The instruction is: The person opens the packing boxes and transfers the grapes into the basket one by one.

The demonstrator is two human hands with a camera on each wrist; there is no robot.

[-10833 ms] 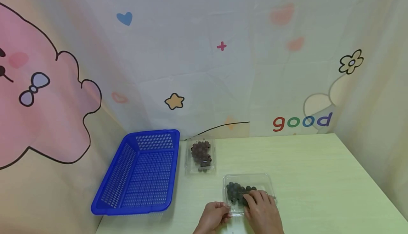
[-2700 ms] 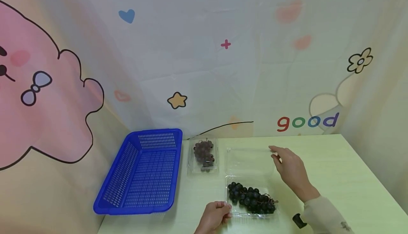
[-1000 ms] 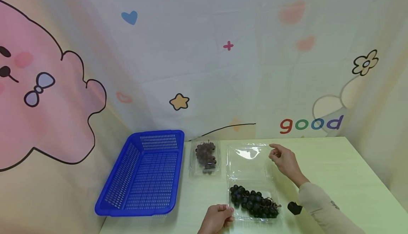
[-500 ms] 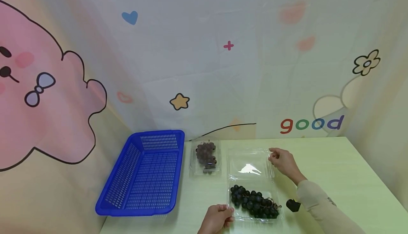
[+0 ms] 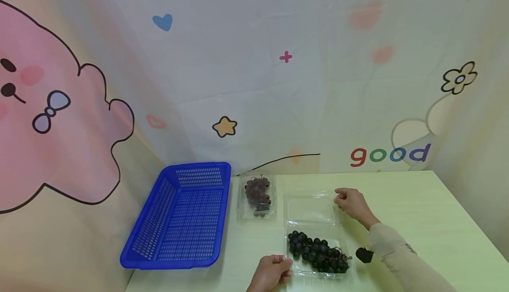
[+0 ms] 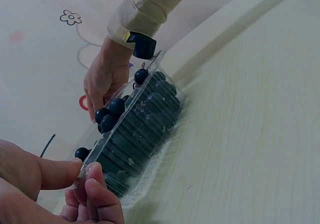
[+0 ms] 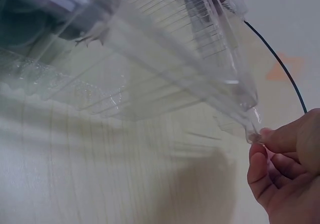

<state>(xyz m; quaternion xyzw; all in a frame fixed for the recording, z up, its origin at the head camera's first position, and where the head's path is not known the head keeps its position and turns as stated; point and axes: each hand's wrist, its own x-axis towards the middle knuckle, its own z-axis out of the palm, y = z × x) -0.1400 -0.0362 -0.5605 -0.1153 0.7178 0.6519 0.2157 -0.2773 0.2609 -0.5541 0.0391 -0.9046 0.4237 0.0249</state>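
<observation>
The clear box (image 5: 336,235) lies on the table (image 5: 405,221) in front of you, its lid (image 5: 310,208) swung back on the far side. Your left hand (image 5: 269,274) pinches the rim at the near left corner, thumb against fingers; your right hand (image 5: 355,204) has a corner of the lid clamped between thumb and fingers. If you pull the lid harder than you brace the rim, the thin plastic could bend or the box skid, probably rolling the dark grapes (image 5: 318,252) inside; stems near the right rim might snag. A second clear box (image 5: 243,214), holding another bunch (image 5: 256,190), stands between it and the blue basket (image 5: 187,221).
</observation>
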